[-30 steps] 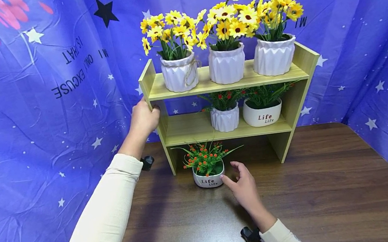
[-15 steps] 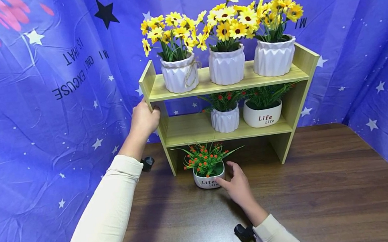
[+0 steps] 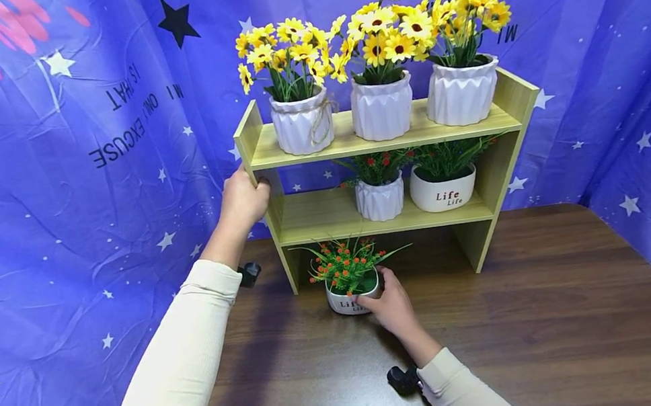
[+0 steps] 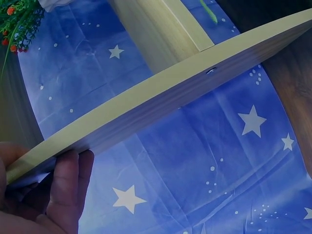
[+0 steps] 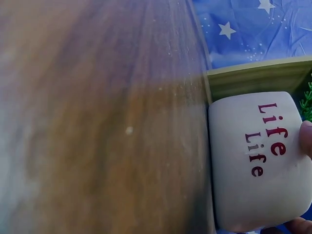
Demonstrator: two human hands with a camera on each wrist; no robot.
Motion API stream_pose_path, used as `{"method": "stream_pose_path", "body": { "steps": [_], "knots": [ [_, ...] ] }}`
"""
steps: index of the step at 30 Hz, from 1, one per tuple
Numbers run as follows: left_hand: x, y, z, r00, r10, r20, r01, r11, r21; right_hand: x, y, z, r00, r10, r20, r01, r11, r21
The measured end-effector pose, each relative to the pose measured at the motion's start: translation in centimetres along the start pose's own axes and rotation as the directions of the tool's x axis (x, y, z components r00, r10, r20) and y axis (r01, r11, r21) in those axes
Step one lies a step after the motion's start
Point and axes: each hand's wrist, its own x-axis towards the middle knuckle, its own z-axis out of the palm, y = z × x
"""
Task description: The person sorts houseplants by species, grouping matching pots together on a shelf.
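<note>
My left hand [image 3: 243, 199] grips the left side panel of a pale wooden shelf [image 3: 315, 216]; in the left wrist view its fingers curl against the panel [image 4: 141, 92]. Low in front of the shelf, a white oval flowerpot [image 3: 340, 303] with "Life" lettering sits on the table, bearing green leaves and small orange-red flowers [image 3: 342, 268]. My right hand [image 3: 393, 304] holds this pot at its right end, thumb on the front and fingers behind. Close up in the right wrist view, the pot's lettered side [image 5: 243, 195] stands against the tabletop, with the thumb [image 5: 306, 138] near its rim.
Three white fluted pots with yellow flowers [image 3: 383, 111] line the top shelf. On the middle board stand a fluted pot with red flowers [image 3: 380, 199] and another "Life" pot [image 3: 443, 192]. A blue starry curtain [image 3: 137, 206] hangs behind the brown table [image 3: 558, 310].
My right hand has moved left and inward, from just beside the oval pot to a hold on its right end. My left hand stays on the side panel.
</note>
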Motion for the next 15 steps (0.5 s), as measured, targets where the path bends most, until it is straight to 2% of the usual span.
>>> {"method": "stream_pose_path", "body": {
  "steps": [12,15],
  "knots": [
    [0.03,0.00,0.16,1.000,0.002,-0.004,-0.002,1.000,-0.004,-0.06,-0.10,0.19,1.000,0.008,0.020,-0.008,1.000,0.001],
    [-0.07,-0.10,0.17,1.000,-0.004,-0.002,0.004,1.000,-0.005,-0.26,0.06,0.13,1.000,0.007,0.019,-0.008,1.000,0.030]
  ]
}}
